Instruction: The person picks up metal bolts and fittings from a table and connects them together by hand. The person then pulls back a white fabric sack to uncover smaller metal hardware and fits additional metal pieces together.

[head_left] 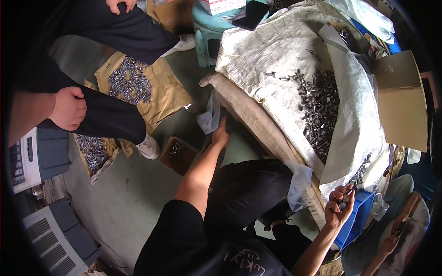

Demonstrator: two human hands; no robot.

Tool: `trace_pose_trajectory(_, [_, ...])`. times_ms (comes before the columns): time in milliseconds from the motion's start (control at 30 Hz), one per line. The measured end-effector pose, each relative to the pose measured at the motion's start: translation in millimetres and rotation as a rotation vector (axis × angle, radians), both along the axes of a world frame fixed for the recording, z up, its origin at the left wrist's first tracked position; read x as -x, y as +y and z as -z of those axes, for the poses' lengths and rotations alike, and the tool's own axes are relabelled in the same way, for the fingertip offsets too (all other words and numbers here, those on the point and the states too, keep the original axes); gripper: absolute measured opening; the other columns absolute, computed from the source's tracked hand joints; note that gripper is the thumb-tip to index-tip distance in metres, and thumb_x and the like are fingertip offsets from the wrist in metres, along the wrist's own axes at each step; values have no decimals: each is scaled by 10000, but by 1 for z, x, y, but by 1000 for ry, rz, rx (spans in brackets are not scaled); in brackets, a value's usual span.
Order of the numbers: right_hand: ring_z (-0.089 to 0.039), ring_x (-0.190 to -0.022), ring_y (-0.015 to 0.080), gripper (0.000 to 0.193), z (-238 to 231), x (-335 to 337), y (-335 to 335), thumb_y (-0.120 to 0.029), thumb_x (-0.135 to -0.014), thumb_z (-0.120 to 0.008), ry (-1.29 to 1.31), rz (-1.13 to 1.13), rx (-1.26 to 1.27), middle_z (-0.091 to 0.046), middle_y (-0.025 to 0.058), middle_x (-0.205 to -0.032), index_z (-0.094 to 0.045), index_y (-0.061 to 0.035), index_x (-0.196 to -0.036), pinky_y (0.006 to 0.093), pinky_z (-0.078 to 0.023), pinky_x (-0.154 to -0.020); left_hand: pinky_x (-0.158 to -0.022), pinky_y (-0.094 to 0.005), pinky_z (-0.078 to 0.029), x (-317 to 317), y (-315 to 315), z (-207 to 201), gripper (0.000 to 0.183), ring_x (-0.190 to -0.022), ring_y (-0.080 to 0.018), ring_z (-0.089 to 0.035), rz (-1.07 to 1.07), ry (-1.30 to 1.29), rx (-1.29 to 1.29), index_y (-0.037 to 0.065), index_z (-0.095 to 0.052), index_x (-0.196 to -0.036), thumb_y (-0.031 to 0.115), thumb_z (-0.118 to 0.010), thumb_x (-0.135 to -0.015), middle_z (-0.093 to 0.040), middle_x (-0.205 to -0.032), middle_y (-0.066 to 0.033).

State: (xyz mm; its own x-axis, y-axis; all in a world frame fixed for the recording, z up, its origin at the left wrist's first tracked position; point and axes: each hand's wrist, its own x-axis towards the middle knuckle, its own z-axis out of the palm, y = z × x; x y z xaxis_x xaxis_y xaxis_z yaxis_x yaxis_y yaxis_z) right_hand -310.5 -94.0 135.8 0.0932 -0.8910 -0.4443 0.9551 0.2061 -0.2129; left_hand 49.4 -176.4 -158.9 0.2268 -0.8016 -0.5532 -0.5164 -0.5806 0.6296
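My right hand is closed around several small metal parts, round ends showing between the fingers. It is just above a blue bin, beside the white woven sheet. A large heap of small metal pin-like parts lies on that sheet. My left hand reaches forward, down beside the sheet's rolled edge. It is beside a translucent plastic bag; shadow and angle hide whether its fingers grip the bag. Another piece of clear plastic hangs by my knee.
Left of my arm, a small cardboard box holds metal parts. More parts lie on brown paper near another person's legs. A teal stool carries a phone. At right are a cardboard flap and another person's hands.
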Motion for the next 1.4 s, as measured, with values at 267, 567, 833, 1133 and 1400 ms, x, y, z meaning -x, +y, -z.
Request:
trace_pose_trajectory(267, [-466,-776,167,268,-1,2,0,-255,-880,-433,29,48,-38,-475,74,-919,-518,-103,-1084,216,-369,-422,-948,-355,-319,-13,-43,56,655,-1136,-322,-403,-675,-68,84,16,-294,-1271,199,-601,-721,-385,-1262,-190])
trace_pose_trajectory(567, [-460,-753,177,290,2,-6,0,-284,-882,-420,19,93,-106,-469,80,-922,-519,-110,-1092,208,-368,-420,-774,-392,-445,-37,-75,97,430,-912,-329,-563,-277,-311,69,106,-545,-1088,349,-576,-734,-587,-975,-181])
trace_pose_trajectory(833, [-461,-744,159,312,10,5,-1,-316,-877,-420,55,97,-120,-486,65,-944,-528,-129,-1102,211,-363,-428,-726,-384,-464,-41,-112,121,436,-861,-339,-579,-114,-500,387,54,-529,-1040,363,-582,-738,-598,-913,-188])
trace_pose_trajectory(1133, [-491,-747,185,294,4,7,0,-316,-871,-429,68,124,-204,-511,69,-950,-537,-157,-1093,219,-393,-432,-707,-387,-469,-66,-102,126,421,-842,-334,-584,-13,-538,453,56,-531,-1033,353,-587,-740,-599,-907,-187])
trace_pose_trajectory(1400, [-500,-745,189,283,1,3,5,-314,-872,-431,58,97,-165,-515,74,-934,-537,-166,-1088,221,-397,-432,-689,-390,-473,-15,-38,130,408,-826,-329,-589,-59,-674,515,58,-532,-1027,344,-591,-743,-600,-901,-186])
